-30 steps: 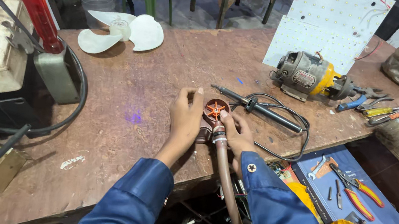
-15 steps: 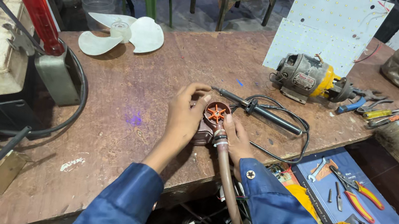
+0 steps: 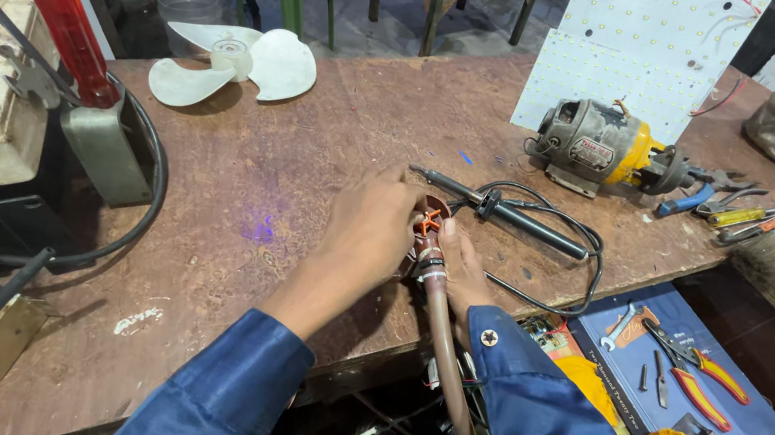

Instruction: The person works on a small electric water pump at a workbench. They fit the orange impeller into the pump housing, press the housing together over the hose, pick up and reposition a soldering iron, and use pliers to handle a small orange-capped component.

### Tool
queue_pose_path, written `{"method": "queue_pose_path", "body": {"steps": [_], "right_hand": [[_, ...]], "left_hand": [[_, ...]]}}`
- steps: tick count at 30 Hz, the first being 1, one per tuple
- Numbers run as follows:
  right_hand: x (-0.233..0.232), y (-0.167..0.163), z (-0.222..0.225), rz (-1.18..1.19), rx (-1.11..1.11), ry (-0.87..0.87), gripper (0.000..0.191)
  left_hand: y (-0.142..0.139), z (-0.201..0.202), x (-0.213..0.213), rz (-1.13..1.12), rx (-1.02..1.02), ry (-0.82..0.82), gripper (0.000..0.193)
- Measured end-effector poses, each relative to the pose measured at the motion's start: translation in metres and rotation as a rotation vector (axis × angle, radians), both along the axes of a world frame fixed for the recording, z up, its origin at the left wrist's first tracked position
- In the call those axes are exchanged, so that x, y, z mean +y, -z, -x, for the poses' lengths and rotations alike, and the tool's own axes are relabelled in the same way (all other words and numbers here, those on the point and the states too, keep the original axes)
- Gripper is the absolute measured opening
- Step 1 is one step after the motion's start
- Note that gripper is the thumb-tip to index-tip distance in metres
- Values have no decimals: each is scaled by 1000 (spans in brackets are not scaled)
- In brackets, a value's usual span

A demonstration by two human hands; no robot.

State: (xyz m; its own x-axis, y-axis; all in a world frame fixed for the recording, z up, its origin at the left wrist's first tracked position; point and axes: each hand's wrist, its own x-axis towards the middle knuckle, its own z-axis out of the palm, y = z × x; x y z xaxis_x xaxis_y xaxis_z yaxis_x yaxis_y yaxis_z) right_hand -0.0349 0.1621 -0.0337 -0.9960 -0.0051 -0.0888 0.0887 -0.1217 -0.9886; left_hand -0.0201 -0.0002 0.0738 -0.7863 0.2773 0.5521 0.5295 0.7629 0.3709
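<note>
Gripping a small round copper-wound part with an orange fitting at its centre (image 3: 427, 225), the left hand (image 3: 368, 230) curls over its left side while the right hand (image 3: 461, 270) closes on it from the right, near the front edge of the worn brown wooden workbench (image 3: 295, 154). The step in hand looks like seating or adjusting that fitting where a brown rubber hose (image 3: 439, 356) meets the part; the next move likely calls for a steady two-handed hold. A black soldering iron (image 3: 509, 214) lies just beyond, to the right. Fingers hide most of the part, so what the fingertips pinch is unclear, and the hose runs out of sight below.
</note>
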Motion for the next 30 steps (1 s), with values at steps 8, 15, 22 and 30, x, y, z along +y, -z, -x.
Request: {"method": "queue_pose_path", "body": {"steps": [8, 15, 22, 30], "right_hand": [[4, 12, 11, 25, -23, 18, 63], [5, 12, 13, 13, 17, -20, 65], [4, 6, 15, 31, -3, -26, 63], [4, -3, 11, 53, -56, -41, 61]], "left_hand": [[-10, 12, 2, 193, -83, -58, 13], [-21, 15, 3, 132, -264, -70, 14], [-23, 22, 10, 102, -343, -133, 14], [-17, 30, 16, 76, -309, -164, 13]]}}
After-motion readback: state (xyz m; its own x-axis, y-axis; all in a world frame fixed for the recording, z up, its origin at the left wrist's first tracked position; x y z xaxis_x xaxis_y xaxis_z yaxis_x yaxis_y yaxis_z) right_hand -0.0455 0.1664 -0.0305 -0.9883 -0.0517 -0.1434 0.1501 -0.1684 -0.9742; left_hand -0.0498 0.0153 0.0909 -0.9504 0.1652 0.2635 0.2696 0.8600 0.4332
